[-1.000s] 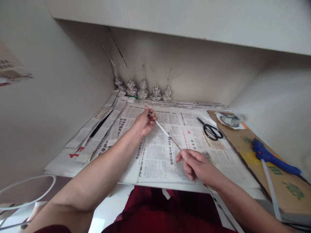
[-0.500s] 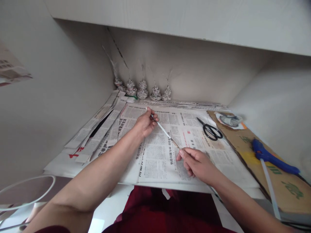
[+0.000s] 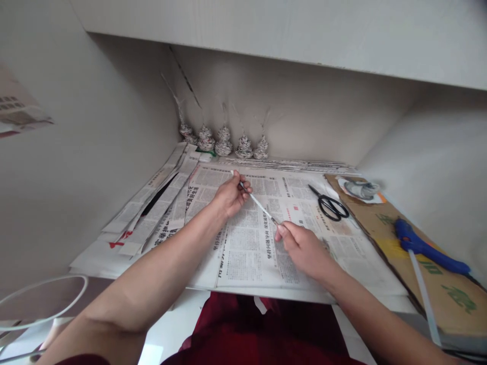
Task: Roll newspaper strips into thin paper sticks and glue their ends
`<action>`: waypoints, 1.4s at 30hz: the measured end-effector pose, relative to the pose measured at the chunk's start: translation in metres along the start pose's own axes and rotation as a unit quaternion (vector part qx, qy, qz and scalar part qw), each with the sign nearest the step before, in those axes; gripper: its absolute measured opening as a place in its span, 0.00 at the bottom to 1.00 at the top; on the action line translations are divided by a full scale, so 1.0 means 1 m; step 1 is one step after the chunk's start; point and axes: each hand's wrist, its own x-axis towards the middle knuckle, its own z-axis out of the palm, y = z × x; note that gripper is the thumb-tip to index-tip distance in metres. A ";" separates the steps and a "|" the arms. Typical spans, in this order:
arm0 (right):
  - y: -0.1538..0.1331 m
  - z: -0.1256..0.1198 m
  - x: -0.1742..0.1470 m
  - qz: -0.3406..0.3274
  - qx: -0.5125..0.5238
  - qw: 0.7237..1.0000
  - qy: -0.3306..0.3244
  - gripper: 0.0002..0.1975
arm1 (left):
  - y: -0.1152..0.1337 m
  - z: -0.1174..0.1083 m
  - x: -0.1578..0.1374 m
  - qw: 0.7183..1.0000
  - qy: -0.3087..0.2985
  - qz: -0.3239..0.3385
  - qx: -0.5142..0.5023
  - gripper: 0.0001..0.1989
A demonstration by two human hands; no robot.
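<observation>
A thin rolled newspaper tube [image 3: 261, 207] slants between my two hands above the spread newspaper [image 3: 243, 253]. My left hand [image 3: 233, 193] pinches its far end, with a bit of white tip showing past the thumb. The near end is gripped by my right hand [image 3: 302, 247], thumb and fingers closed around it. Whether a thin rod sits inside the tube I cannot tell. Black-handled scissors [image 3: 330, 205] lie on the newspaper to the right of the hands, touched by neither.
Several woven paper gourds [image 3: 224, 142] stand along the back wall, with paper tubes [image 3: 297, 166] lying before them. Newspaper strips [image 3: 152, 203] are stacked at left. On the right, cardboard [image 3: 384, 228] carries a blue glue gun [image 3: 426, 248] with a glue stick. A shelf [image 3: 266, 30] overhangs.
My right hand has slid up along the tube towards my left hand, and less of the tube shows between them. My left hand has shifted slightly right.
</observation>
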 end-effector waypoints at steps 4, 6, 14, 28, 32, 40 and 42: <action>0.001 0.001 0.004 0.061 0.200 0.971 -0.121 0.18 | -0.001 0.000 -0.001 1.000 -0.007 -0.001 0.000 0.16; -0.001 0.002 0.008 0.037 0.181 0.976 -0.115 0.17 | -0.003 0.001 -0.002 1.000 -0.014 -0.007 0.007 0.16; 0.001 0.012 0.029 -0.007 0.064 0.997 -0.036 0.18 | -0.009 0.003 -0.005 0.999 -0.027 -0.024 0.024 0.16; -0.003 0.016 0.040 -0.077 -0.167 0.980 0.083 0.12 | -0.014 0.003 -0.006 0.999 -0.014 -0.010 0.052 0.15; -0.003 0.014 0.042 -0.010 0.127 0.990 -0.054 0.17 | -0.012 0.004 -0.007 0.998 -0.029 -0.026 0.040 0.15; -0.005 0.011 0.032 0.064 0.360 0.904 -0.224 0.17 | -0.008 0.005 -0.007 0.997 -0.041 -0.052 0.026 0.15; -0.006 0.010 0.029 0.024 0.219 0.967 -0.127 0.16 | -0.008 0.004 -0.006 0.998 -0.033 -0.042 0.027 0.15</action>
